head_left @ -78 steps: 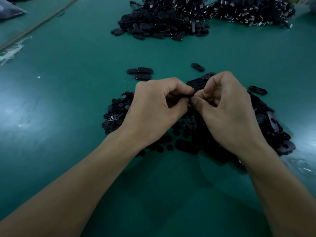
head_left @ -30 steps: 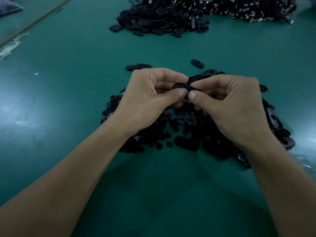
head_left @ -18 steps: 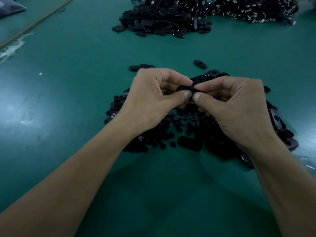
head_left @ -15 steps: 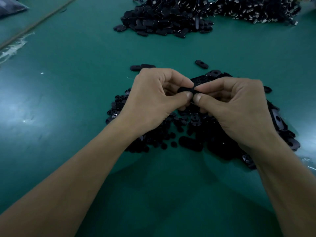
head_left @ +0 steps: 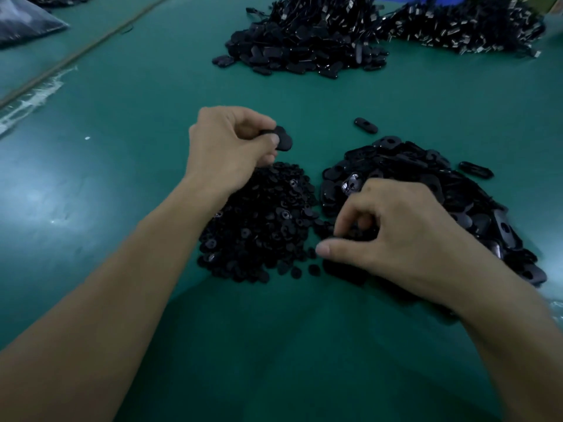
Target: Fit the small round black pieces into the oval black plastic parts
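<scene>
Lying in the far left corner of the green worktop (head_left: 122,86), a grey plastic bag (head_left: 24,22) sits well apart. The left hand (head_left: 231,144), at the far side of the heap of small round black pieces (head_left: 265,220), pinches one oval black part (head_left: 283,138). The right hand (head_left: 405,239) curls its fingers down where this heap meets the pile of oval parts (head_left: 426,178); the fingertips are hidden, so whether it holds something I cannot tell. Big dark heaps (head_left: 304,47) lie by the far edge.

Quantities: two hands (head_left: 227,147) (head_left: 405,239), four heaps (head_left: 265,220) (head_left: 426,178) (head_left: 304,47) (head_left: 463,25), two loose ovals (head_left: 365,125) (head_left: 476,169) on the counter (head_left: 137,132), one held oval (head_left: 282,138).
</scene>
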Demonstrator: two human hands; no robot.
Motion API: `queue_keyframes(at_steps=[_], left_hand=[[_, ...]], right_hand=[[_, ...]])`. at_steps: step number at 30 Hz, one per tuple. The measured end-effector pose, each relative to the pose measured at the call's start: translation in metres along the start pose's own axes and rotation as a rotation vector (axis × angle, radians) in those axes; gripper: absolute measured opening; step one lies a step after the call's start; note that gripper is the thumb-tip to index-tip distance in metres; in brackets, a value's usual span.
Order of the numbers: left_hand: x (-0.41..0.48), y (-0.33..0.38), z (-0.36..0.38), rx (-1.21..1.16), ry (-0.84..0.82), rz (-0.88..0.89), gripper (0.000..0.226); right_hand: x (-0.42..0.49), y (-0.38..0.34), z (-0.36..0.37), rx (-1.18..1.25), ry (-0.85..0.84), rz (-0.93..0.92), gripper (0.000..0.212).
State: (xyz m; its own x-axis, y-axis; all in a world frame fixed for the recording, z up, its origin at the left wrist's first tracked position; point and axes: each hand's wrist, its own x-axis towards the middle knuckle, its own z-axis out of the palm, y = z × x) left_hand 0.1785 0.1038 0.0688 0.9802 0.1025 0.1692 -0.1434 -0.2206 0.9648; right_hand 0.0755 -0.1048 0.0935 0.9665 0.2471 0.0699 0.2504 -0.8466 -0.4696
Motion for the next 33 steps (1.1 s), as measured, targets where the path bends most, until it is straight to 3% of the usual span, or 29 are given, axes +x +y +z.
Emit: queue_keyframes(at_steps=[5,11,14,16,18,23,28,33], left_hand=[[0.026,-0.009,0.003,0.21,0.066,-0.036,0.016],[0.05,-0.015,0.012,0.388,0.108,-0.031,0.006],[0.05,-0.017,0.013,0.488,0.126,0.012,0.02],[0.044,-0.012,0.012,0.516,0.161,0.067,0.021],[0.036,-0.005,0.011,0.466,0.185,0.116,0.005],[0.007,0.011,0.008,0.275,0.116,0.231,0.02],[-0.016,0.014,0.001,0.178,0.104,0.237,0.027],[-0.032,0.014,0.001,0.171,0.026,0.213,0.036]], right_hand=[[-0.003,-0.005,-0.005,-0.1,-0.176,-0.021,0.049],[-0.003,-0.001,0.0,-0.105,-0.208,-0.042,0.027],[-0.003,-0.002,0.001,-0.068,-0.183,-0.066,0.024],[-0.003,0.0,0.001,0.005,-0.127,-0.09,0.022],[-0.001,-0.002,0.003,0.132,-0.037,-0.101,0.022],[0.005,-0.007,0.009,0.293,0.172,-0.138,0.023],[0.024,-0.008,0.012,0.215,0.428,-0.214,0.018],[0.044,-0.012,0.017,0.315,0.408,-0.181,0.021]])
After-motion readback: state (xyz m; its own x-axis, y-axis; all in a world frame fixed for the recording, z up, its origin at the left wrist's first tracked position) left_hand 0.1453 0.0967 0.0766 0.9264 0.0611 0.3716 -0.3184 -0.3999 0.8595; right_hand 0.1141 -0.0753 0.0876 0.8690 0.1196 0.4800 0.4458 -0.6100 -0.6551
